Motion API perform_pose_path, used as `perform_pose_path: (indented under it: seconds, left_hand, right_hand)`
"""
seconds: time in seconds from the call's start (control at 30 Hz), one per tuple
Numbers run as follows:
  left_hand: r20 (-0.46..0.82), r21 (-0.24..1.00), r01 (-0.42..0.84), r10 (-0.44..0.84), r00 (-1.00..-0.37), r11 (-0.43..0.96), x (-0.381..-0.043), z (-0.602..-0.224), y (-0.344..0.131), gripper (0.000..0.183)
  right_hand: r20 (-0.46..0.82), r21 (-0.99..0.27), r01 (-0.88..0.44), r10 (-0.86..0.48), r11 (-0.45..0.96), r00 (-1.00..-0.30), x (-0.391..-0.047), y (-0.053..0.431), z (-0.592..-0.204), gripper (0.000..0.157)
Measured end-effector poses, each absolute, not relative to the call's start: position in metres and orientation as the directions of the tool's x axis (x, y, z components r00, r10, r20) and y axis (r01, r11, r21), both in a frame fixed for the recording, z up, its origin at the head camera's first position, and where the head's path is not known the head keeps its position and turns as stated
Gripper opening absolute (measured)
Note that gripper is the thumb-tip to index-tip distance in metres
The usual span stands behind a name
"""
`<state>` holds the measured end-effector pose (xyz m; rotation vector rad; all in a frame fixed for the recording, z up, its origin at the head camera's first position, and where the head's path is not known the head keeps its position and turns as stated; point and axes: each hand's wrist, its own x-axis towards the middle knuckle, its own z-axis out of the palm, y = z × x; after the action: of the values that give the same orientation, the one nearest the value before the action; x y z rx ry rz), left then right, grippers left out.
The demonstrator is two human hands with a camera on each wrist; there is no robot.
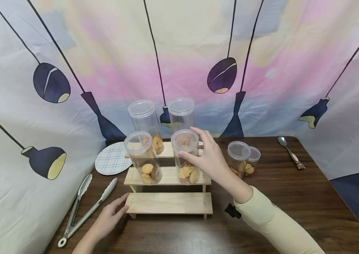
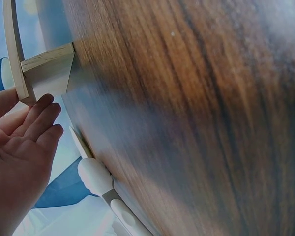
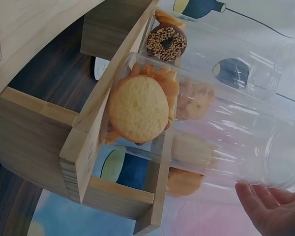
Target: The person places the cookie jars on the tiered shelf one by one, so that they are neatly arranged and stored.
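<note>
Head view: gripping the near right jar (image 1: pixel 184 167) high up, close to its lid (image 1: pixel 182 137), with the right hand (image 1: pixel 209 160) — thumb on the near side, fingers curved round behind, parted only as wide as the jar. Upright along its long axis, seemingly resting on the middle tier (image 1: pixel 168 176) of the wooden stand (image 1: pixel 192 203), toward the right end. Held from its right side, so nearest by far to the right hand; up and to the right from the left hand (image 1: pixel 111 215), well apart. Pinching the left end of the lowest tier (image 1: pixel 147 203) with that left hand, thumb and fingers on either side of the board — lightly, judging by the left wrist view. In the right wrist view, no clear gap between jar and board, with cookies (image 3: pixel 139 108) gathered at the bottom. Beside it on the same tier, to the left, another jar (image 1: pixel 144 164); behind it, one tier higher, a further jar (image 1: pixel 182 114). Right of the stand, on the worktop (image 1: pixel 281 197), a squat jar (image 1: pixel 238 153).
</note>
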<state>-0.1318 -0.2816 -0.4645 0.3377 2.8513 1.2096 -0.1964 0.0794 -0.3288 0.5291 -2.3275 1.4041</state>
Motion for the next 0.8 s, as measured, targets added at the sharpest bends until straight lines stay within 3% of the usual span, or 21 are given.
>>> perform_pose_path:
  seconds: [0.5,0.8]
  left_hand:
    - [0.086,0.696,0.215,0.217,-0.972,0.685,-0.132,-0.464,-0.281,0.047]
    - [0.092,0.695,0.224,0.225,-0.970,0.683,-0.133,-0.466,-0.282,0.047]
  right_hand:
    - [0.474,-0.727,-0.486,-0.158,0.485,-0.866,-0.192,0.087,-0.330,0.091]
    - [0.518,-0.726,-0.558,-0.215,0.402,-0.828,-0.178,0.109,-0.338,0.058]
